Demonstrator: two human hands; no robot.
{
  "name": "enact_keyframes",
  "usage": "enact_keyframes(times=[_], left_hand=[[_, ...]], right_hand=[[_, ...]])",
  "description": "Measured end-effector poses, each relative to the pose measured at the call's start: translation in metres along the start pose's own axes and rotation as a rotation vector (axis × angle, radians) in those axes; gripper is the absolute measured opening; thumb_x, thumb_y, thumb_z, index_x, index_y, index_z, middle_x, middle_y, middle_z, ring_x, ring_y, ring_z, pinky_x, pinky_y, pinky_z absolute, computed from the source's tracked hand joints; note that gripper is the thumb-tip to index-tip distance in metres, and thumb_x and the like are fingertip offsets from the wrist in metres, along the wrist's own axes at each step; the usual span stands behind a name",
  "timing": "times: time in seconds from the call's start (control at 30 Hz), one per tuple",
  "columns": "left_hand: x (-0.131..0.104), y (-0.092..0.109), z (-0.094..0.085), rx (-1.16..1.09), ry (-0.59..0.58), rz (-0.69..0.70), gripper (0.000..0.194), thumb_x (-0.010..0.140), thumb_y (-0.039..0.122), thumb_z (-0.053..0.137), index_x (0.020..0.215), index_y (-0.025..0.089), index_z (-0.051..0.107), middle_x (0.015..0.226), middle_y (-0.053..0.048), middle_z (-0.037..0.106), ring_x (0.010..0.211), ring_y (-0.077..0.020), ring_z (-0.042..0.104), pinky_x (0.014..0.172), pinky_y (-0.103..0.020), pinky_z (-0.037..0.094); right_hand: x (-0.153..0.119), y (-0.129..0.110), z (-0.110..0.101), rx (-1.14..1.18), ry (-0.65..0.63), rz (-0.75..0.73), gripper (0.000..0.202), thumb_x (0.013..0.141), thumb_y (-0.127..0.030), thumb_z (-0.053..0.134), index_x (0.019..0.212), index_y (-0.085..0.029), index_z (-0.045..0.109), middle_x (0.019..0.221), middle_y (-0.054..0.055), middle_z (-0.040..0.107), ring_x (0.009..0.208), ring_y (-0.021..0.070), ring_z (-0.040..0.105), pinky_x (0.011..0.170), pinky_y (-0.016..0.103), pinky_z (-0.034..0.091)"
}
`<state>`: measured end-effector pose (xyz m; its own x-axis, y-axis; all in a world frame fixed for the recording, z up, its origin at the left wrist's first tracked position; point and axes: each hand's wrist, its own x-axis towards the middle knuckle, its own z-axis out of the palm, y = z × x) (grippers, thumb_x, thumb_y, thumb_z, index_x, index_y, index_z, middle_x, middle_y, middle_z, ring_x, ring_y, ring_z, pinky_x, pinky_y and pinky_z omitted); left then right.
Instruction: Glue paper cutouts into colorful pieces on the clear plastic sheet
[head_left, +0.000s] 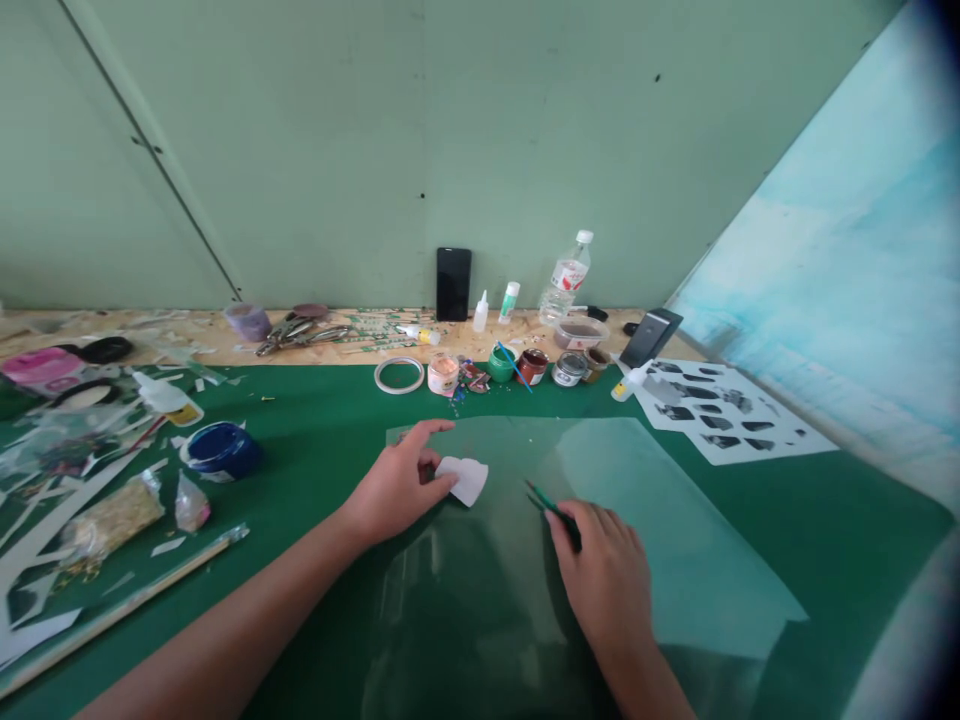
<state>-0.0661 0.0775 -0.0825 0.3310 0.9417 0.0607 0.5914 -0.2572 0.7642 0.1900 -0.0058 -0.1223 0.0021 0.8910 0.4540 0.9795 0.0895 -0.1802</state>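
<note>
A small white paper cutout (466,481) with a notched, heart-like top edge is at my left hand (401,480). The thumb rests on its left edge, some fingers curl behind it and the index finger points out above. My right hand (604,565) is closed around a slim green pencil-like tool (551,503), its tip pointing up and left towards the cutout, apart from it. Under both hands lies a large clear plastic sheet (600,455) on the green table cover (315,410). Whether the tool's tip touches the sheet, I cannot tell.
Paint jars (501,362) line the back, a blue brush (514,366) across them, beside a tape roll (399,375). Behind stand a phone (454,284) and water bottle (566,280). Left are a blue jar (221,452), scraps and a stick (127,608); right, a patterned sheet (724,410).
</note>
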Motion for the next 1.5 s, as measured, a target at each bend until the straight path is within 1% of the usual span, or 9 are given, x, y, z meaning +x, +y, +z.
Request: enact_keyframes(times=[0.13,0.33,0.57,0.67,0.77,0.93,1.07,1.3,1.5], left_hand=[[-0.002,-0.003,-0.002,0.416,-0.048,0.139,0.046,0.089,0.030,0.056,0.135,0.028,0.051,0.093,-0.004,0.069,0.082,-0.0229,0.065,0.071,-0.031,0.044],[-0.005,-0.001,-0.021,0.298,-0.282,0.294,0.028,0.096,0.032,0.044,0.120,0.021,0.053,0.085,-0.003,0.067,0.076,-0.0192,0.064,0.069,-0.029,0.047],[-0.009,-0.001,-0.007,0.532,-0.125,0.491,0.047,0.096,0.032,0.049,0.141,0.024,0.041,0.132,-0.010,0.060,0.119,-0.0267,0.058,0.095,-0.041,0.050],[-0.007,-0.002,-0.007,0.560,-0.023,0.491,0.051,0.093,0.037,0.056,0.141,0.022,0.043,0.132,-0.010,0.057,0.118,-0.0280,0.057,0.095,-0.042,0.051],[-0.006,0.000,-0.011,0.588,0.005,0.491,0.041,0.092,0.038,0.056,0.129,0.021,0.054,0.129,-0.011,0.056,0.114,-0.0294,0.056,0.095,-0.045,0.051],[-0.007,0.006,-0.015,0.587,0.022,0.404,0.038,0.092,0.038,0.054,0.126,0.021,0.055,0.128,-0.012,0.054,0.108,-0.0295,0.058,0.089,-0.045,0.054],[-0.005,0.008,-0.019,0.580,0.058,0.294,0.032,0.095,0.038,0.047,0.121,0.021,0.053,0.111,-0.010,0.058,0.094,-0.0263,0.063,0.069,-0.037,0.056],[-0.002,0.002,-0.022,0.461,0.165,0.167,0.022,0.093,0.027,0.042,0.109,0.022,0.055,0.097,-0.008,0.062,0.076,-0.0238,0.066,0.055,-0.033,0.048],[0.003,-0.007,-0.025,0.051,0.426,-0.043,0.029,0.095,0.036,0.043,0.119,0.021,0.050,0.080,-0.003,0.062,0.068,-0.0210,0.063,0.060,-0.032,0.043]], right_hand=[[-0.001,-0.005,-0.004,-0.047,-0.017,0.030,0.014,0.097,-0.025,0.053,0.099,-0.018,0.065,0.092,0.007,0.071,0.085,0.0250,0.063,0.075,0.038,0.042],[0.001,-0.006,-0.003,-0.048,-0.041,0.018,0.013,0.096,-0.023,0.054,0.101,-0.018,0.064,0.094,0.007,0.069,0.087,0.0248,0.061,0.075,0.036,0.041],[0.014,-0.009,-0.010,-0.058,0.104,-0.177,0.015,0.095,-0.023,0.055,0.103,-0.021,0.067,0.101,0.007,0.071,0.091,0.0257,0.063,0.085,0.042,0.038],[0.067,-0.029,-0.019,0.149,0.143,-0.306,0.014,0.094,-0.025,0.055,0.102,-0.022,0.066,0.099,0.006,0.072,0.093,0.0226,0.065,0.087,0.039,0.038],[0.148,-0.070,-0.013,0.305,0.024,-0.304,0.015,0.092,-0.024,0.054,0.102,-0.021,0.066,0.097,0.005,0.073,0.094,0.0206,0.065,0.083,0.033,0.042],[0.267,-0.139,0.041,0.115,-0.295,-0.274,0.023,0.092,-0.022,0.051,0.110,-0.022,0.067,0.115,0.006,0.070,0.107,0.0212,0.061,0.091,0.034,0.040],[0.312,-0.167,0.087,0.031,-0.403,-0.205,0.022,0.083,-0.019,0.065,0.102,-0.013,0.071,0.115,0.016,0.070,0.112,0.0282,0.059,0.095,0.040,0.039],[0.327,-0.187,0.113,0.035,-0.476,-0.057,0.030,0.071,-0.006,0.072,0.101,-0.007,0.072,0.105,0.023,0.071,0.108,0.0327,0.064,0.089,0.040,0.044],[0.293,-0.195,0.072,0.324,-0.330,-0.053,0.030,0.085,-0.020,0.064,0.113,-0.012,0.068,0.113,0.018,0.071,0.106,0.0281,0.066,0.087,0.037,0.049]])
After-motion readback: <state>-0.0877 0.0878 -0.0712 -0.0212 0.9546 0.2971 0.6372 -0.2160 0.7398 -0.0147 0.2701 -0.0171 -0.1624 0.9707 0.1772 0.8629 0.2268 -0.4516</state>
